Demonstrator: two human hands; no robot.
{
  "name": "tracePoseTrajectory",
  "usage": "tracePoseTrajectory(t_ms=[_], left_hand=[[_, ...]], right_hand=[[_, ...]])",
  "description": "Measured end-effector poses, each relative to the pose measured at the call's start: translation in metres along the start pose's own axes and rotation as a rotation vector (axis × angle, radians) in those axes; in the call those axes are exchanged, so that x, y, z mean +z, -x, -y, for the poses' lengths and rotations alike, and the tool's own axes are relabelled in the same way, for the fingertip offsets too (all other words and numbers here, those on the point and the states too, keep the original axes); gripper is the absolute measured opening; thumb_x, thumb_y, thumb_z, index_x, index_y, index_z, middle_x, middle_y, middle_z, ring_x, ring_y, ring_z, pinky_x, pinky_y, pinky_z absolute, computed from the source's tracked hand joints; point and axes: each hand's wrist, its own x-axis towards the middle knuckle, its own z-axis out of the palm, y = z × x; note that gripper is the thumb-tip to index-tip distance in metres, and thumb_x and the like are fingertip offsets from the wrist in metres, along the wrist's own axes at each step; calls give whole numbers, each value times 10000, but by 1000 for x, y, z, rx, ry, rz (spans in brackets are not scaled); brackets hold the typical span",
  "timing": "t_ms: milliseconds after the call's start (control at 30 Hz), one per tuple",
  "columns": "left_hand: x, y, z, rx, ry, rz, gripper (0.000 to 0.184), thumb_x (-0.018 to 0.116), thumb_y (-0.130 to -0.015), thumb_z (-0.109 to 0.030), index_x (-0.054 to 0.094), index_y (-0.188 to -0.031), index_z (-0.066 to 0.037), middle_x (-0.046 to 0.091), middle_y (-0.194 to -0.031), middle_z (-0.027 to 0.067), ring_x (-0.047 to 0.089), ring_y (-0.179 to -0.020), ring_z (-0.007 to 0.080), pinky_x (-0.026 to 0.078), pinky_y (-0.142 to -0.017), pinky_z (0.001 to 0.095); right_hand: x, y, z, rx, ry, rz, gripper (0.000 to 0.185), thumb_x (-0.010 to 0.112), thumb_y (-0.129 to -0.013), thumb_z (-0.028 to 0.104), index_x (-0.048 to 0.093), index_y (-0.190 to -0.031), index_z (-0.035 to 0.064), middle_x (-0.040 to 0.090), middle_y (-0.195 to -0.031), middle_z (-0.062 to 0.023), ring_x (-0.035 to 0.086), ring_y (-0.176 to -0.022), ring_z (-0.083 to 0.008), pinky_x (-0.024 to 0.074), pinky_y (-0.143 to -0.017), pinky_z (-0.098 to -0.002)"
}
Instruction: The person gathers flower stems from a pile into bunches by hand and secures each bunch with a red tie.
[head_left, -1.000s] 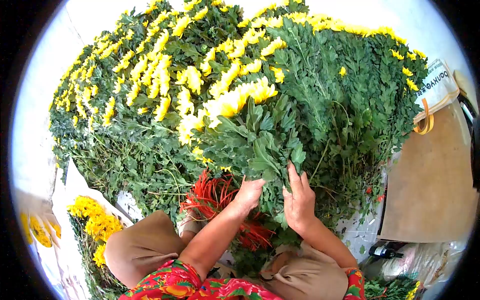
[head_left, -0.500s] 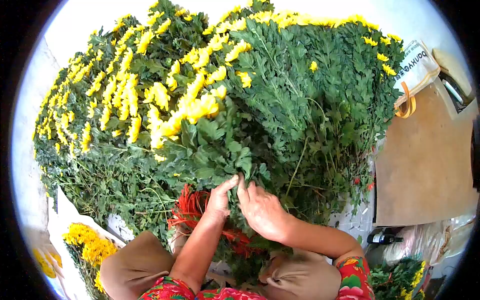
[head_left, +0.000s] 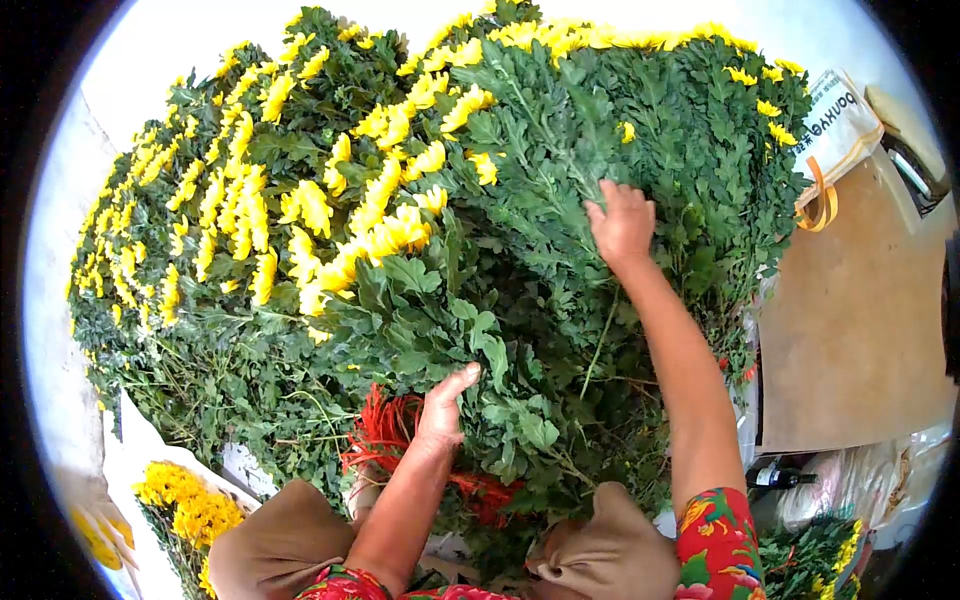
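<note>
My left hand (head_left: 445,408) is wrapped round the left side of a leafy chrysanthemum bunch (head_left: 490,350), its thumb pointing up along the leaves. Yellow blooms (head_left: 385,238) top the bunch and the rows behind it. Farther up and to the right, my right hand (head_left: 625,225) reaches into a pile of green chrysanthemum stems (head_left: 690,160). Its fingers curl in on a leafy stem (head_left: 575,165), which is slightly blurred; the fingertips are partly hidden. Red ties (head_left: 385,430) lie beside my left wrist, above my knee.
Flower heaps fill the back and left. At the right are a brown board (head_left: 850,320), a printed white bag (head_left: 835,125) with an orange strap, and a dark bottle (head_left: 780,477). More yellow flowers (head_left: 195,505) lie at lower left, others (head_left: 815,560) at lower right.
My right hand has left the bunch in front of me and moved up and right to the stem pile. My left hand stays at the bunch, whose leaves have spread out lower on the right.
</note>
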Motion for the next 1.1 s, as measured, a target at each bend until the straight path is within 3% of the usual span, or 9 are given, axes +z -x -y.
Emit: tracePoseTrajectory(t_ms=[67,333,400,500,667,800,900,933,1100], left_hand=[[1,3,-4,50,-19,-20,388,739,-794,-214,667,-1111,-3,654,-1119,95,604,-1027,222,464,-951,376],[-8,-7,-1,7,22,-2,443,717,-788,-230,643,-1156,7,649,-1150,99,580,-1087,228,421,-1003,381],[2,2,-8,37,-31,-25,451,706,-798,-245,632,-1171,-2,643,-1154,99,579,-1082,229,426,-998,386],[4,1,-10,27,37,12,449,709,-794,-256,629,-1165,-16,644,-1133,95,589,-1055,228,447,-972,389],[4,3,-9,78,-23,32,427,687,-802,-313,611,-1136,-60,657,-1066,94,634,-964,248,511,-875,436],[-2,-2,-7,-2,115,37,404,720,-782,-217,645,-1128,-23,662,-1088,88,618,-1004,228,486,-925,396],[7,6,-16,20,102,53,378,711,-791,-192,650,-1117,-11,668,-1085,91,620,-1009,232,489,-926,401],[8,5,-14,76,19,68,431,691,-799,-299,609,-1142,-51,656,-1056,90,628,-965,247,500,-892,421],[0,-2,-5,59,1,6,400,701,-804,-253,640,-1131,-30,664,-1069,97,628,-985,245,496,-904,421]], right_hand=[[-10,5,-9,-81,-110,-241,279,707,-803,193,597,-1030,73,605,-1003,-114,566,-933,-351,442,-806,-477],[-102,21,11,-16,-731,-332,183,623,-890,109,611,-1042,7,641,-923,-202,619,-821,-373,494,-729,-369],[-126,20,18,-33,-696,-298,147,609,-910,106,588,-1008,0,649,-848,-146,628,-766,-258,479,-707,-324],[-135,15,26,42,-1185,-62,127,569,-942,99,540,-989,-15,592,-803,-34,450,-745,-74,425,-691,-256],[-78,6,5,46,-916,-20,138,612,-908,120,570,-961,-1,630,-803,-99,517,-728,-115,451,-702,-296],[-108,2,7,151,-616,-291,220,698,-846,144,615,-999,10,654,-827,-105,566,-717,-172,477,-704,-333],[-126,21,3,135,-923,-142,268,629,-898,104,590,-1127,-30,668,-952,-79,566,-835,-112,464,-761,-278],[-133,40,12,153,-881,-136,288,614,-906,95,581,-1162,-35,659,-958,-77,560,-840,-118,463,-768,-279],[-116,178,42,314,-890,-84,349,532,-901,-10,564,-1246,-53,657,-1115,-126,601,-990,-185,457,-876,-298]])
